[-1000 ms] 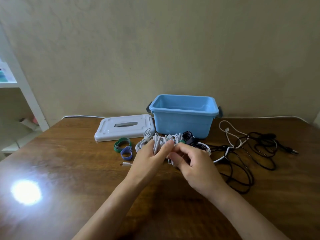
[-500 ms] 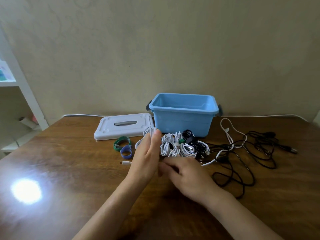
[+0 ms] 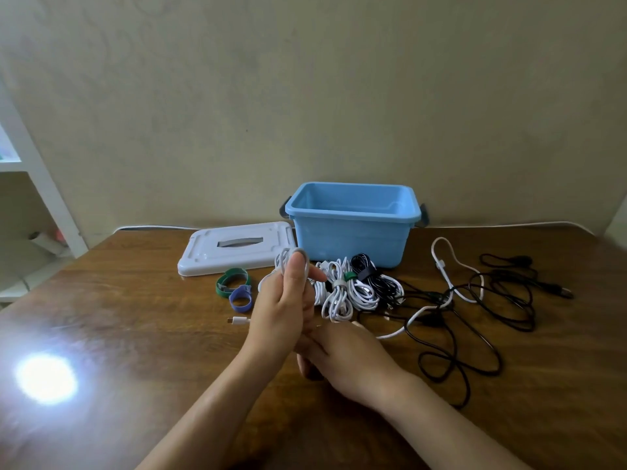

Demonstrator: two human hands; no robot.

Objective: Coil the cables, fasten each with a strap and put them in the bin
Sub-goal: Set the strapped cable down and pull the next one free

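Observation:
My left hand (image 3: pixel 285 300) is raised upright above the table and grips loops of a white cable (image 3: pixel 288 257) wound over its fingers. That cable's plug end (image 3: pixel 237 320) lies on the table to the left. My right hand (image 3: pixel 346 354) sits low, just behind the left wrist, with curled fingers; what they hold is hidden. Strapped white coils (image 3: pixel 336 295) and a strapped black coil (image 3: pixel 364 268) lie in front of the open blue bin (image 3: pixel 353 228). A green strap (image 3: pixel 232 281) and a blue strap (image 3: pixel 241 296) lie left of my hand.
The bin's white lid (image 3: pixel 234 247) lies flat to its left. Loose black cables (image 3: pixel 481 300) and a loose white cable (image 3: pixel 444 262) sprawl over the right of the wooden table (image 3: pixel 135 334). A white shelf (image 3: pixel 40 184) stands at far left. Glare spot on the near left.
My left hand rose from the pile of coils with white cable loops on its fingers. My right hand drew back toward me, uncovering the strapped coils.

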